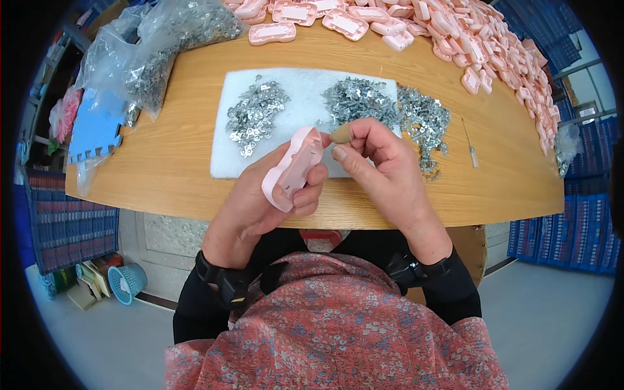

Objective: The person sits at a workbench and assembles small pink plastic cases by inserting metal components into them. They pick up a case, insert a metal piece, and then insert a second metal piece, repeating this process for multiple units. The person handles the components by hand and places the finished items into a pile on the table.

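My left hand (246, 198) grips a pale pink plastic shell (292, 172) with a waisted outline, tilted so its hollow inner side faces right. Close to the shell's upper end is my right hand (393, 174), its thumb and index finger drawn together. A tan finger cot (341, 134) covers that index fingertip. Whatever lies between those fingers is hidden or too small to name. Beyond both hands, a white foam sheet (304, 88) bears a smaller left pile of small metal clips (255, 117) and a larger right pile of metal clips (361, 101).
More metal clips (426, 120) spill onto the wooden table (188, 97) right of the foam. A thin screwdriver (470, 146) lies farther right. Heaped pink shells (468, 45) line the far right edge. At left are a clear bag of clips (153, 71) and a blue foam mat (97, 123).
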A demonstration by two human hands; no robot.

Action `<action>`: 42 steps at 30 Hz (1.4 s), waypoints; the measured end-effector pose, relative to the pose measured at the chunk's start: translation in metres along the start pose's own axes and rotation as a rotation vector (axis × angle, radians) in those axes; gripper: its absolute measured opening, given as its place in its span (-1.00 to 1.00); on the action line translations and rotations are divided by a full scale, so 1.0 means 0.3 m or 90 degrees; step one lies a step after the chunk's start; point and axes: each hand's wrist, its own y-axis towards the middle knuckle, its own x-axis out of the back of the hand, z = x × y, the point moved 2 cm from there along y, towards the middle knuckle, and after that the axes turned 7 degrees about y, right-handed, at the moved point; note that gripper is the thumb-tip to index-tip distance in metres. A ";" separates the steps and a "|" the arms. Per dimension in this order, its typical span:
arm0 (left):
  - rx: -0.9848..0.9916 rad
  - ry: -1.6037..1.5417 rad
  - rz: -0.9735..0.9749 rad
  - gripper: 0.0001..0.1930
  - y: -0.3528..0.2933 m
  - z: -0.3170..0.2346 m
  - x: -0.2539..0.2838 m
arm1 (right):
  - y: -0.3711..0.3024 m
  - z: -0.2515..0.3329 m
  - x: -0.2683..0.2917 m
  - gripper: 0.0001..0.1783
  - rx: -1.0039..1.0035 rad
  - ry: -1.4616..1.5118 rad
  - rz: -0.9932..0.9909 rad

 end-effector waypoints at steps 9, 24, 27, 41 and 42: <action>0.052 -0.036 0.002 -0.63 0.003 0.008 -0.022 | 0.025 0.008 0.002 -0.76 0.145 -0.130 -0.024; -0.005 0.155 -0.102 -0.44 -0.100 0.006 0.031 | 0.087 0.009 0.036 -0.79 -0.033 -0.107 0.041; -0.037 0.090 -0.176 -0.50 -0.174 0.002 0.052 | 0.122 0.019 -0.037 -0.76 0.030 -0.256 0.105; -0.135 -0.069 -0.151 -0.58 -0.297 -0.047 0.093 | 0.244 -0.054 -0.261 -0.81 0.155 -0.503 0.240; -0.123 -0.063 -0.148 -0.58 -0.299 -0.051 0.092 | 0.239 -0.044 -0.252 -0.81 0.138 -0.488 0.243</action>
